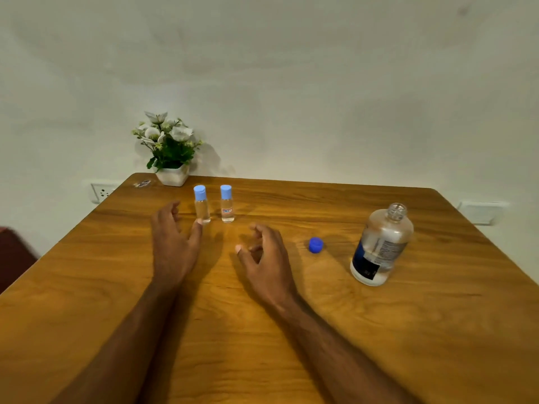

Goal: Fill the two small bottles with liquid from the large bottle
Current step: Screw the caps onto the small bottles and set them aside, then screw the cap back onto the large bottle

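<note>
We are looking down at a wooden counter (pixel 291 316) with both hands out in front of us, holding nothing. Our left hand (pixel 172 243) is hovering with fingers loosely spread, its thumb tip just beside the base of the left small bottle (pixel 202 207); whether it is touching we cannot tell. Our right hand (pixel 267 258) is lying relaxed and half-curled near the middle, empty.

The two small bottles are standing upright, side by side toward the far edge, the right small bottle (pixel 227 207) just apart from its twin. Both are wearing their light-blue caps, and both are showing clear liquid most of the way up, so we are judging the filling as done and the capping too.

The large bottle (pixel 380 246) is standing well apart on the right, open at the neck, partly full. Its dark blue cap (pixel 316 245) is lying on the counter between it and our right hand. What is remaining, as we are reading it, is only closing the large bottle.

A potted plant (pixel 169 150) is sitting at the back.
</note>
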